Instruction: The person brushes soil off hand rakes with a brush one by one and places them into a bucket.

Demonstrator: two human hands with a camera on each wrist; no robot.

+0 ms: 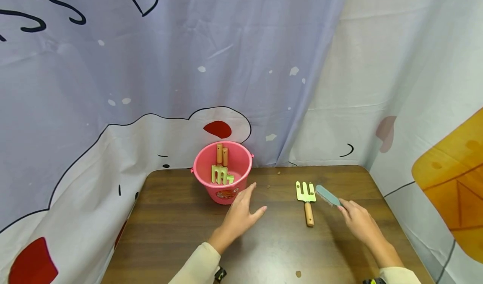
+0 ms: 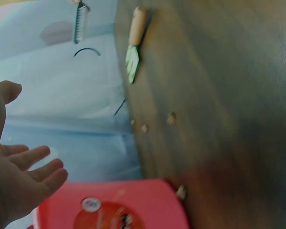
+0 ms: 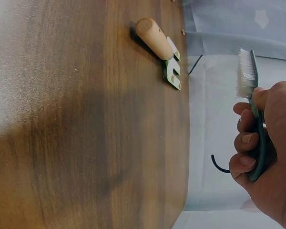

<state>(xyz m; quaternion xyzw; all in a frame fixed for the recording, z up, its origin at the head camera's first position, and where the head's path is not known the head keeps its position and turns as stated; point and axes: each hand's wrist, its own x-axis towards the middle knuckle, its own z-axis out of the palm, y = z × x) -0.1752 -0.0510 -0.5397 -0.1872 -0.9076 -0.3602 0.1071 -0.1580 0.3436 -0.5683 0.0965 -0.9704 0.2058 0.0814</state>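
My right hand [image 1: 358, 220] grips the handle of a small green-blue brush [image 1: 327, 195] above the right side of the table. White bristles show on the brush [image 3: 246, 74] in the right wrist view, fingers wrapped round its handle. To its left a hand fork [image 1: 306, 202] with pale green tines and a wooden handle lies on the tabletop. My left hand [image 1: 238, 214], fingers extended and thumb apart, is beside the pink bucket [image 1: 243, 179] and holds nothing. Inside the bucket stand two wooden-handled tools; the front one is a green fork [image 1: 219, 173], the other partly hidden behind it.
The brown wooden table [image 1: 177, 233] backs onto a printed curtain [image 1: 226, 78], with another curtain side [image 1: 426, 149] along the right. Small brown bits are scattered on the tabletop, one of them a crumb [image 1: 298, 274] near the front edge.
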